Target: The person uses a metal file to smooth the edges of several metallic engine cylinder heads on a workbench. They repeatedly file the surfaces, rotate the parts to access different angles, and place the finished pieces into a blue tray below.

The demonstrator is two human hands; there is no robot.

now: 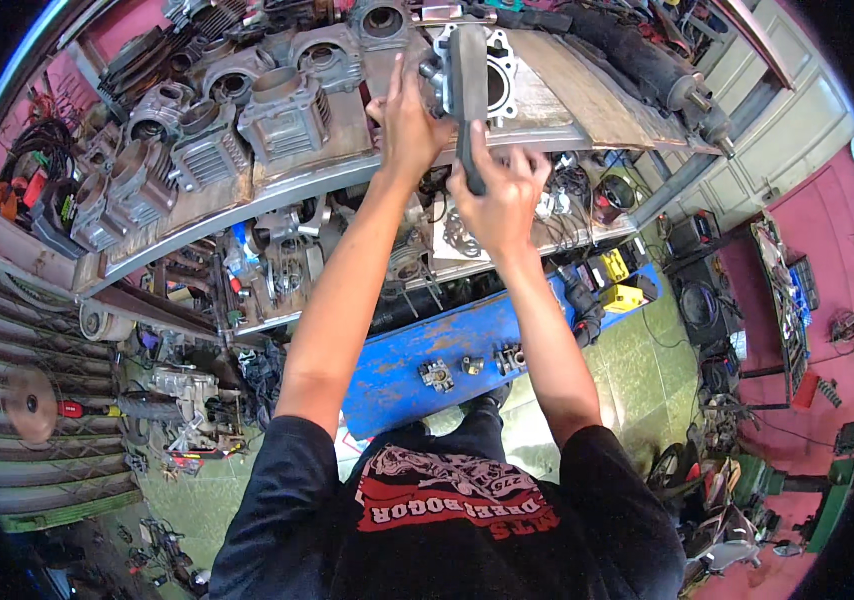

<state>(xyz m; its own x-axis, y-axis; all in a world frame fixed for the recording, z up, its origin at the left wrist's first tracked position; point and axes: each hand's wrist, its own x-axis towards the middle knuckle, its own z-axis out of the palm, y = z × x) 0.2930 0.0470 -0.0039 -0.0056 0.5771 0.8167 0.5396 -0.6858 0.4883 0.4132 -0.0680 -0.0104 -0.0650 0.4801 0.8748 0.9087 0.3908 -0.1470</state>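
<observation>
Both my arms reach up to a high metal shelf (pixel 567 100). My right hand (pixel 499 195) grips the lower end of a long dark grey tool (pixel 469 90) that stands against a silver engine cylinder block (pixel 499 78) on the shelf. My left hand (pixel 409 125) rests flat against the left side of that block, fingers pointing up.
Several more finned engine cylinders (pixel 282 115) crowd the shelf's left part. A lower shelf holds gaskets, wires and small parts (pixel 457 240). A blue bench (pixel 427 365) with three small metal parts stands below. Motorcycle parts and cables litter the green floor (pixel 182 410).
</observation>
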